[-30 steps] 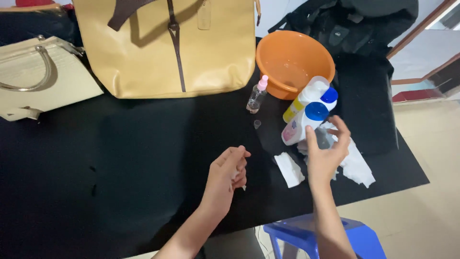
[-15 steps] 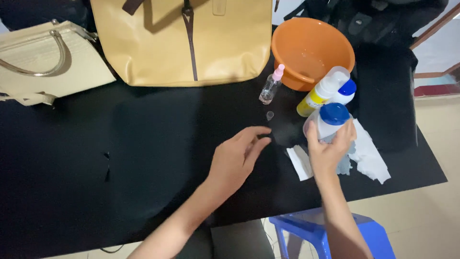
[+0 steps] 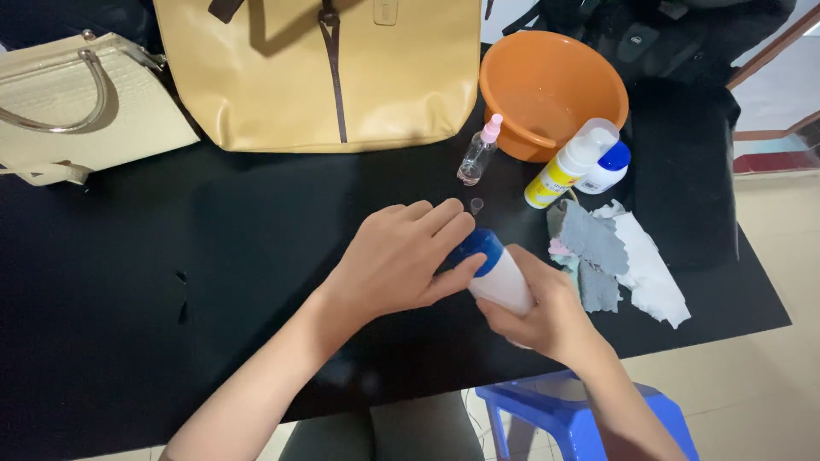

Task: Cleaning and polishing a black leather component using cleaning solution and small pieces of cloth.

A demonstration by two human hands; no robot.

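- Right hand (image 3: pixel 547 320) is wrapped around the body of a white bottle (image 3: pixel 504 286), holding it tilted just below the middle of the frame, over the black desk (image 3: pixel 213 256).
- Left hand (image 3: pixel 401 256) has its fingers pinched around the bottle's blue cap (image 3: pixel 476 248), so this looks to me like the cap-twisting step. Can't tell if it's going on or coming off.
- Next move probably needs a steady grip on the body while the left fingers turn the cap; the bottle's leaning, so a loose cap could mean a spill.
- Right of the hands: a crumpled pile of grey and white cloths (image 3: pixel 619 265).
- Above them: a tiny clear spray bottle with a pink top (image 3: pixel 478 152), a yellow-labelled bottle (image 3: pixel 566 171), and an orange basin (image 3: pixel 551 85).
- Top of the frame has a tan leather bag (image 3: pixel 325 68), and a cream handbag (image 3: pixel 77 107) sits upper left.
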